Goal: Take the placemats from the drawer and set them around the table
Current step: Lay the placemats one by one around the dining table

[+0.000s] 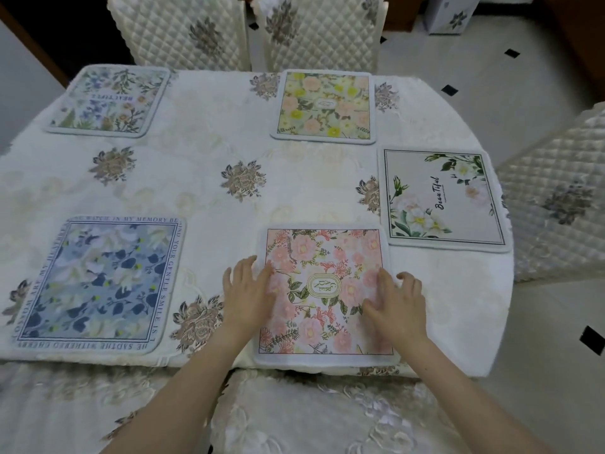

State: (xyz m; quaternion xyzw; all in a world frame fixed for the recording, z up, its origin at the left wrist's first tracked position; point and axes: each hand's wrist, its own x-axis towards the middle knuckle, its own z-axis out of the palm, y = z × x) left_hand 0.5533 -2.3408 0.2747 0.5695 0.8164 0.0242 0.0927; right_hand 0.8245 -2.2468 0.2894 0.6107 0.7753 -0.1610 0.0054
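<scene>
Head camera shows five placemats laid out on the table [209,152]. Both hands rest flat, fingers spread, on the pink floral placemat [327,257] at the near edge: the left hand [247,290] on its left border, the right hand [393,303] on its right side. It seems only squaring remains. The right-hand placemat [442,198] lies just beside; open cloth spreads leftward.

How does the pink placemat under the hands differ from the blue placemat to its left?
The pink placemat shows pink flowers with an oval label in the middle; the blue placemat shows dark blue leaves framed by a line of text. Both hands, left and right, rest on the pink one; the blue one lies untouched. Both lie flat along the table's near edge.
</scene>
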